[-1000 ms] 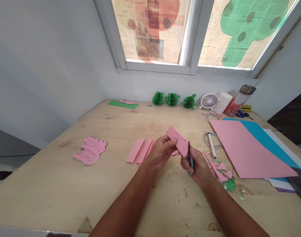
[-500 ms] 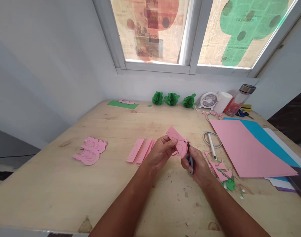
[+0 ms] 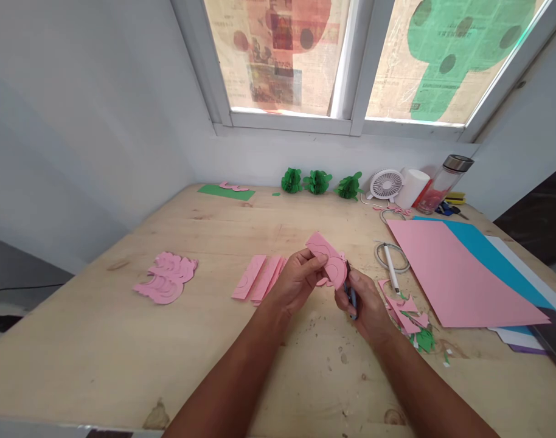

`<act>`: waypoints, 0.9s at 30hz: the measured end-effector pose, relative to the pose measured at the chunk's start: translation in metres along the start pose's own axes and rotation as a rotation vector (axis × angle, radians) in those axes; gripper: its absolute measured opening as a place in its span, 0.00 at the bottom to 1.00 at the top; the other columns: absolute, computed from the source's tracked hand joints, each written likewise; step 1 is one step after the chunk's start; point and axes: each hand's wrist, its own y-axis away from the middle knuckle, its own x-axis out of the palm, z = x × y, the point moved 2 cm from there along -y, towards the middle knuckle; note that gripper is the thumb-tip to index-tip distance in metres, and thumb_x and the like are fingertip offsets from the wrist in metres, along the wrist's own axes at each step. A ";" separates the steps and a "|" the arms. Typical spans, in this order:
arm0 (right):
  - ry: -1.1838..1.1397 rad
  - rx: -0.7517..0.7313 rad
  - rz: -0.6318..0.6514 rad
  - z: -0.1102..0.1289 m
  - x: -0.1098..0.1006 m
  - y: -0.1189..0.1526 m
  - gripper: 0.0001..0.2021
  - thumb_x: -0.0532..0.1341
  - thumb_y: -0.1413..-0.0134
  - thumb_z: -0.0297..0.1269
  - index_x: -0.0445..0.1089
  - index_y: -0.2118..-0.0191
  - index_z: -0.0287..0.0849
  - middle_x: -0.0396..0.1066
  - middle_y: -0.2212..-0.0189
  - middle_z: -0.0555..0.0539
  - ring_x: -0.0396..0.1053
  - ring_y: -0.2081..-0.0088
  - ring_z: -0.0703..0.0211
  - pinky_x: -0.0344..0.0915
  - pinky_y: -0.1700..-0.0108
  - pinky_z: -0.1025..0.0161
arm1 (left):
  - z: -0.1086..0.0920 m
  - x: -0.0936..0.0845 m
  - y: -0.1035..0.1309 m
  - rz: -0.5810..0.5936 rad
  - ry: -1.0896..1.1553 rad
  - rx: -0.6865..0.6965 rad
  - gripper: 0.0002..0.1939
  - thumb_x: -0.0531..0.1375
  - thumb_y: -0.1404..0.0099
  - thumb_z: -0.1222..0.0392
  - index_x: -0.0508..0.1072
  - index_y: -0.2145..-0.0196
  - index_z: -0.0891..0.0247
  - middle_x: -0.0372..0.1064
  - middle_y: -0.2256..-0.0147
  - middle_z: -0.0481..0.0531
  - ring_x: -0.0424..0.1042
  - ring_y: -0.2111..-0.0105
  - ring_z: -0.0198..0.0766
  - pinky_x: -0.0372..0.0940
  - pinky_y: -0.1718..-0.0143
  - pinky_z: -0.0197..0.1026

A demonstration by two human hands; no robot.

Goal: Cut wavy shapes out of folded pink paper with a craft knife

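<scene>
Person works w/ paper and scissors at a pale wooden table [image 3: 191,359], as seen from a head-worn cam. L hand [image 3: 298,277] pinches a folded pink paper piece w/ drawn curved lines [image 3: 331,258] btwn thumb and fingers, holding it tilted above the tabletop, approx. mid-table. R hand [image 3: 368,301], fingers curled round the handles, grips a pair of scissors w/ blue-gray handles and dark blades [image 3: 352,297]; blades are at the pink piece's R edge, though can't tell if they touch it.

Just L of the L hand, flat pink paper strips w/ pencil-like lines [image 3: 249,278] lie side by side, partly hidden by the wrist. Farther L: a cluster of scalloped pink paper cutouts [image 3: 166,283].

Near the R hand are pink and green paper scraps [image 3: 424,340] and a white pen w/ dark tip [image 3: 390,267]. Beyond, far R: a lg. pink paper sheet [image 3: 460,277] overlapping a blue one [image 3: 492,255]. At back, along the wall: 3 green ruffled paper ornaments [image 3: 318,182], a sm. white fan [image 3: 386,185] and a clear bottle w/ metal cap [image 3: 444,182].
</scene>
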 end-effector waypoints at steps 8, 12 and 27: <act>0.061 -0.025 -0.009 0.001 0.000 0.000 0.18 0.52 0.42 0.44 0.60 0.79 0.40 0.54 0.87 0.55 0.45 0.85 0.69 0.41 0.80 0.65 | -0.001 0.000 0.000 -0.038 -0.003 0.008 0.09 0.64 0.49 0.59 0.70 0.76 0.68 0.65 0.78 0.49 0.61 0.79 0.29 0.56 0.77 0.35; 0.084 -0.020 -0.031 0.001 0.000 -0.001 0.17 0.52 0.42 0.44 0.60 0.78 0.40 0.53 0.87 0.56 0.45 0.85 0.70 0.41 0.80 0.65 | -0.001 0.000 0.000 -0.020 -0.023 0.009 0.08 0.64 0.48 0.60 0.71 0.74 0.68 0.66 0.77 0.49 0.61 0.79 0.29 0.57 0.76 0.35; 0.121 0.006 -0.074 0.002 0.002 -0.001 0.18 0.54 0.43 0.47 0.59 0.78 0.40 0.51 0.88 0.57 0.42 0.85 0.70 0.39 0.82 0.66 | 0.001 0.001 0.001 -0.047 -0.165 0.045 0.10 0.65 0.49 0.57 0.73 0.73 0.68 0.68 0.75 0.52 0.65 0.75 0.33 0.60 0.70 0.38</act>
